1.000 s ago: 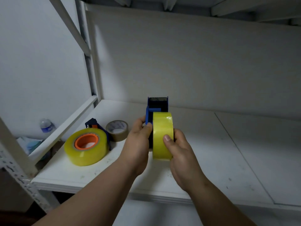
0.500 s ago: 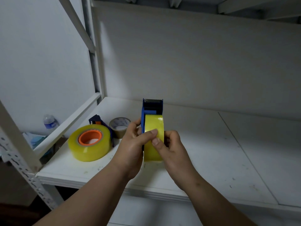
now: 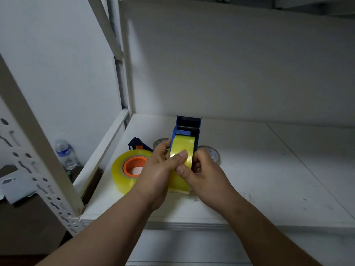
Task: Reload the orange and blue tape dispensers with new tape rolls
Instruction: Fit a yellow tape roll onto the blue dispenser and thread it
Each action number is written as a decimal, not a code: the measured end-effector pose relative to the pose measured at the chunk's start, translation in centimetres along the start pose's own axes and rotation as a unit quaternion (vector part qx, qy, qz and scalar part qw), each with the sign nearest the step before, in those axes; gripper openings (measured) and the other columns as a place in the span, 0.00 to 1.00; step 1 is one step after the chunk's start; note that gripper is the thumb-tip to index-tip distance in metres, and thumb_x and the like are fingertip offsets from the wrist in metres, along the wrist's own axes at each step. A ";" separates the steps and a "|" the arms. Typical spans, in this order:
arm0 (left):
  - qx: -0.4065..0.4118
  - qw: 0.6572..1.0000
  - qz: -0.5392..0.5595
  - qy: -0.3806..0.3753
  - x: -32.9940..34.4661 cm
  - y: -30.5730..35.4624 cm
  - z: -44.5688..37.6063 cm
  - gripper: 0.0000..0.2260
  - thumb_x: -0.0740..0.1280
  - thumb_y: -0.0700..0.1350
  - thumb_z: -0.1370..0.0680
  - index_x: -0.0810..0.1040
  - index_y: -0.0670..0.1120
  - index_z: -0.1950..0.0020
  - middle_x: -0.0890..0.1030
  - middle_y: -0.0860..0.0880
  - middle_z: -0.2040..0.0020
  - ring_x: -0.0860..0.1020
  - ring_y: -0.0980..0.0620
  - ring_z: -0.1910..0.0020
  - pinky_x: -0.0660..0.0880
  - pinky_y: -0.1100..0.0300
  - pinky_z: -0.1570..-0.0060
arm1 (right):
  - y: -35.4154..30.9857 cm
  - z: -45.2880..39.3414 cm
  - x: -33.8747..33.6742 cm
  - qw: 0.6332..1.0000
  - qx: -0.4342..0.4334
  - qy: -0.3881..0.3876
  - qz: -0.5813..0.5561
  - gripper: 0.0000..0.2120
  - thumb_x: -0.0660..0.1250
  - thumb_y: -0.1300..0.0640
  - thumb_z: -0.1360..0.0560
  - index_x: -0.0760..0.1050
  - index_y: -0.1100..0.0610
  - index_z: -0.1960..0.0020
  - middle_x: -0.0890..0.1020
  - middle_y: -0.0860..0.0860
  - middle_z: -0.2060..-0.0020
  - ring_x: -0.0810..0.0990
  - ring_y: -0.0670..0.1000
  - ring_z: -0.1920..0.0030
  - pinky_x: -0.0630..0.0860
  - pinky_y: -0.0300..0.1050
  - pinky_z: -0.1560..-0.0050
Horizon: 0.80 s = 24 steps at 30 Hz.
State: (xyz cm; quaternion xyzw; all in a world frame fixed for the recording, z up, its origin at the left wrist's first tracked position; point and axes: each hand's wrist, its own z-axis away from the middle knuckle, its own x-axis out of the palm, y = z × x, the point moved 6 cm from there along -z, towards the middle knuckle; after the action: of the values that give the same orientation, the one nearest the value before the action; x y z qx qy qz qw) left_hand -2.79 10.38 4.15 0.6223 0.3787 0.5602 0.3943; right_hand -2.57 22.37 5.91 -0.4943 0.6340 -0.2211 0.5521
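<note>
A blue tape dispenser stands upright over the white shelf, with a yellow tape roll seated in it. My left hand grips the dispenser and roll from the left, its thumb lying across the roll's face. My right hand holds the right side, and its thumb presses the tape surface just below the left thumb. To the left lies a second yellow roll on an orange core, with a blue and orange dispenser part behind it.
Two small used rolls sit behind my hands, a brownish roll and a pale roll. A perforated white shelf post rises at the left. A water bottle stands on the floor beyond it. The shelf extends to the right.
The dispenser and roll have sunk closer to the shelf. My two thumbs have come together on the roll's face. The camera has shifted right and nearer.
</note>
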 end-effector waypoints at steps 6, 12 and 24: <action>0.021 1.000 -0.019 0.007 -1.7 0.8 0.8 0.17 0.72 0.45 0.29 0.78 0.48 0.40 0.84 0.39 0.47 0.82 0.38 0.44 0.77 0.41 0.41 | -1.4 0.6 1.2 1.000 -0.001 0.009 -0.016 0.12 0.69 0.44 0.28 0.65 0.44 0.59 0.76 0.30 0.67 0.75 0.34 0.66 0.69 0.26 0.68; -0.001 0.999 -0.046 0.006 -2.5 -0.4 2.0 0.12 0.72 0.48 0.25 0.80 0.50 0.42 0.82 0.35 0.44 0.80 0.35 0.42 0.74 0.36 0.38 | -0.2 1.6 2.3 0.999 0.047 -0.012 -0.012 0.15 0.68 0.39 0.31 0.67 0.47 0.58 0.74 0.42 0.67 0.72 0.37 0.67 0.72 0.35 0.66; 0.015 0.993 -0.096 0.068 -1.3 -2.8 2.4 0.15 0.73 0.46 0.26 0.77 0.52 0.40 0.85 0.56 0.62 0.83 0.55 0.56 0.78 0.58 0.53 | 1.5 0.3 -2.1 0.993 0.083 0.088 0.009 0.06 0.67 0.48 0.26 0.76 0.50 0.54 0.78 0.45 0.61 0.75 0.37 0.63 0.71 0.29 0.65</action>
State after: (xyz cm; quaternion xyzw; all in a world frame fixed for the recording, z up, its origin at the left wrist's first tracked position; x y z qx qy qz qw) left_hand -0.56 10.13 0.89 0.5494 0.4707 0.5551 0.4104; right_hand -3.08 24.91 5.64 -0.4193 0.6640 -0.3104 0.5356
